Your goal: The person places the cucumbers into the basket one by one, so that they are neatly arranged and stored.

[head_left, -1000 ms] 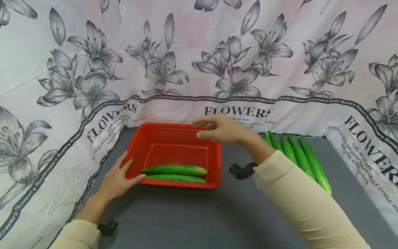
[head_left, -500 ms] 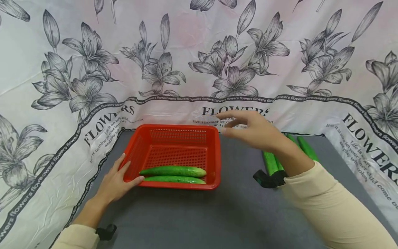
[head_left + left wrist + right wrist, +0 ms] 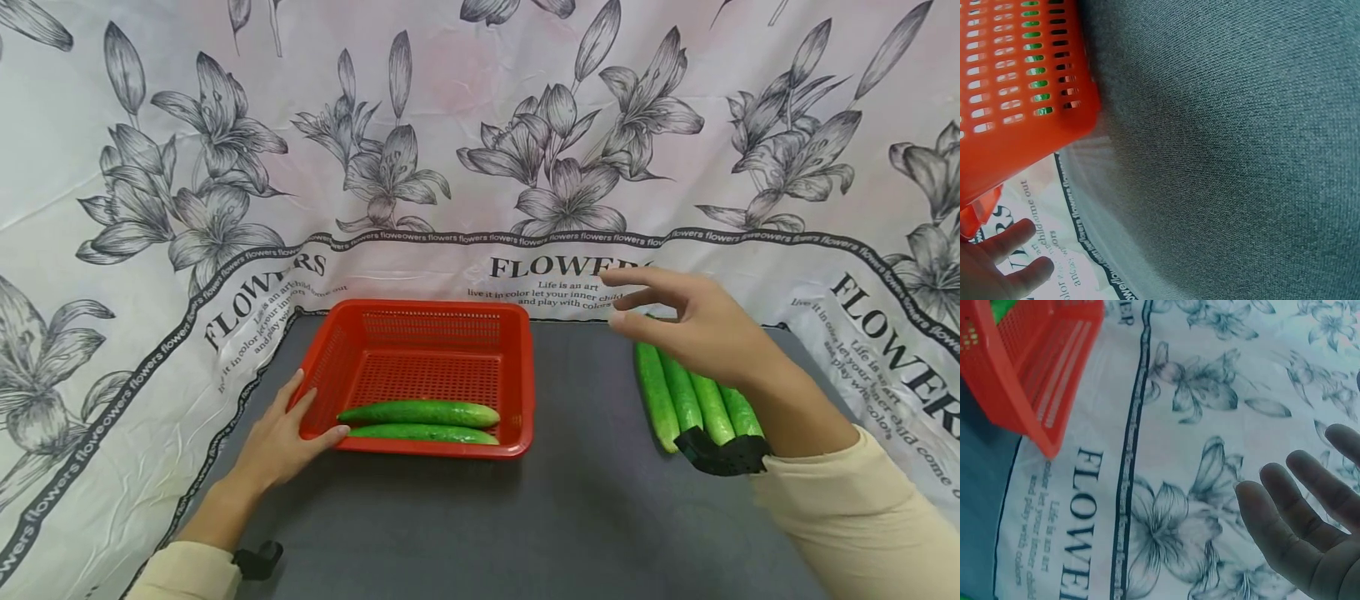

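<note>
A red plastic basket [image 3: 431, 450] with slotted walls stands left of the middle in the head view. Two cucumbers [image 3: 420, 412] lie side by side along its front wall. My left hand [image 3: 276, 440] rests at the basket's front left corner, thumb by the rim and fingers spread along the outer side. Over the right part of the table, my right hand [image 3: 697, 327] hovers with nothing in it, its fingers loosely bent and apart. Below it several cucumbers [image 3: 657, 400] lie in a row, partly covered by that hand, its wrist and a black strap.
Grey cloth covers the table [image 3: 465, 533]. A white curtain [image 3: 450, 183] printed with flowers and lettering hangs behind the table and along its sides. In the right wrist view, the basket [image 3: 1054, 381] appears at the upper left, apart from the fingers.
My right hand has moved right, from over the basket's right rim to above the row of cucumbers. The left hand stays at the basket corner, and the cucumbers inside lie as before.
</note>
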`<state>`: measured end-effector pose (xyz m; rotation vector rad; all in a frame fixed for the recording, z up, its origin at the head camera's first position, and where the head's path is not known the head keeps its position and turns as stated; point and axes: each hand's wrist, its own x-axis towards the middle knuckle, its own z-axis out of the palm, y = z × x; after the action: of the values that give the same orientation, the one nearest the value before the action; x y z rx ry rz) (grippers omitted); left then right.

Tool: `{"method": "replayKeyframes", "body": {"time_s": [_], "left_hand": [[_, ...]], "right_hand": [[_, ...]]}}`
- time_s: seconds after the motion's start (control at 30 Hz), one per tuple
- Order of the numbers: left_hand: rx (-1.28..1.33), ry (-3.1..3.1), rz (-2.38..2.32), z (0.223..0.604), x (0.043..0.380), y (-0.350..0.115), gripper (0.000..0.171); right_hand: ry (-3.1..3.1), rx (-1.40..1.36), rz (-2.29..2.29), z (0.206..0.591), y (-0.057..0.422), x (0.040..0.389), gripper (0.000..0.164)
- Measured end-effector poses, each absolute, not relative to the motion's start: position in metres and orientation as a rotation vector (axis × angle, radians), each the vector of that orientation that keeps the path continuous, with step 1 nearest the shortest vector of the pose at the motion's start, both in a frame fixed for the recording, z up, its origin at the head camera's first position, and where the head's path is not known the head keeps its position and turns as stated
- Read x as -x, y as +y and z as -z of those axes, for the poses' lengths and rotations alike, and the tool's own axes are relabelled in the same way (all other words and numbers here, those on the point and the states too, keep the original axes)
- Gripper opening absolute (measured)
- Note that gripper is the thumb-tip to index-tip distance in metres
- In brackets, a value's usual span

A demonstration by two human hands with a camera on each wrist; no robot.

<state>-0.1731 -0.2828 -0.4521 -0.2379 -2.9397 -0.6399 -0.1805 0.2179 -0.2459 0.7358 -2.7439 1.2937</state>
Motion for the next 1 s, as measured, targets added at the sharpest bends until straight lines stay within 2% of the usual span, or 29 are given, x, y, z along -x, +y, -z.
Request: {"method": "replayKeyframes", "body": {"time_s": [0.27, 1.0], "left_hand": [[0.239, -2.935, 0.648, 0.450, 0.173, -0.283, 0.088], [0.243, -2.936, 0.645, 0.451, 0.173, -0.283, 0.088]], "right_hand": [[-2.723, -0.724, -1.242, 0.250, 0.240, 0.177, 0.050], [-2.689, -0.349, -1.158, 0.274, 0.313, 0.175, 0.048]]}}
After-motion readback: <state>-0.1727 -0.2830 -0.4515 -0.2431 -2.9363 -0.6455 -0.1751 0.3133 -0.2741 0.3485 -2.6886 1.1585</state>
